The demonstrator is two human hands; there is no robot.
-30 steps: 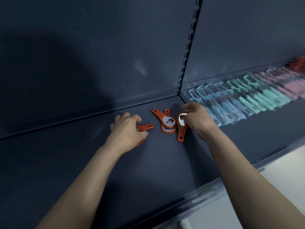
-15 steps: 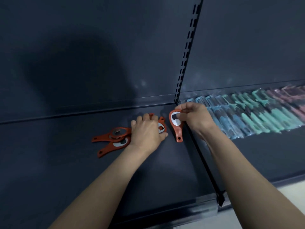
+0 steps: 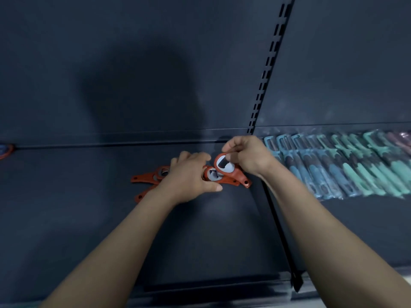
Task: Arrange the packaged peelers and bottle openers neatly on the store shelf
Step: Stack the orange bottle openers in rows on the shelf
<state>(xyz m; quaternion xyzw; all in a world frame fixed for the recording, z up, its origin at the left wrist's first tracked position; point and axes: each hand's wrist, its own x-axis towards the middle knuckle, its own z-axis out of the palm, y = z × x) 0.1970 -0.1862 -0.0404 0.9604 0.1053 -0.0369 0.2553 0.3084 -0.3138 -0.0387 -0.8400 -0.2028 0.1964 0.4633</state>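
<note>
A slotted upright (image 3: pixel 266 70) is running down the dark back panel (image 3: pixel 111 41), splitting it in two. A broad shadow (image 3: pixel 138 90) is falling across the panel's left half.

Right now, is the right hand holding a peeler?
No, the right hand pinches an orange bottle opener; the peelers lie in a row to its right.

Bare left forearm (image 3: pixel 124 241), bare right forearm (image 3: pixel 322 230), bare left grip (image 3: pixel 189 174), bare right grip (image 3: pixel 246 156)

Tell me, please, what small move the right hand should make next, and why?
Probably lower the orange bottle opener pinched by the right hand flat onto the second opener at the left hand: its head is lifted, overlapping that one, handles nearly parallel.
</note>
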